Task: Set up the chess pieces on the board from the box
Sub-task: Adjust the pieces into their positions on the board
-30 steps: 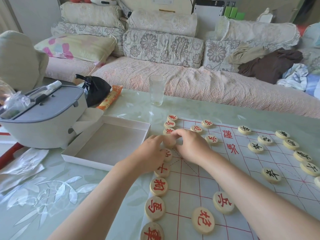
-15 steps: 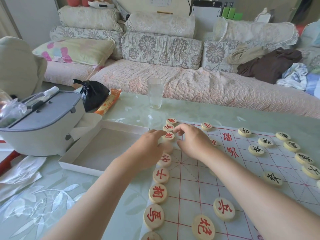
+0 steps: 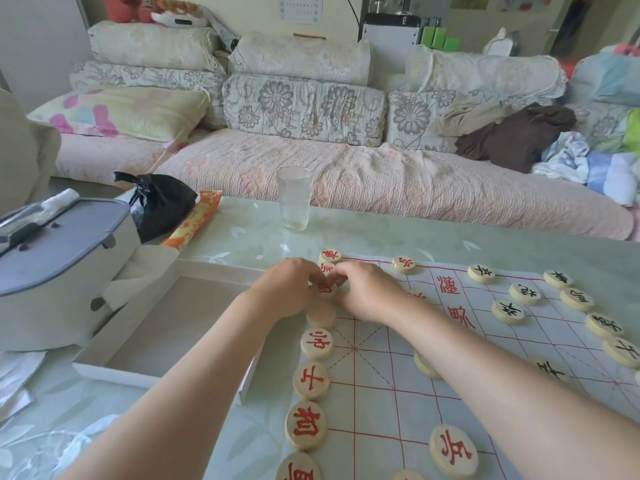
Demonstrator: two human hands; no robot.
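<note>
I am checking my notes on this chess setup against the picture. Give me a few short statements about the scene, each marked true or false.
1. The white box beside the board holds many pieces. False: it looks empty.
2. Both hands meet at one red piece in the board's left column. True.
3. The glass lies tipped over. False: it stands upright.
4. One piece in the red column shows a blank face. True.
5. Black-lettered pieces sit on the board's right side. True.
</note>
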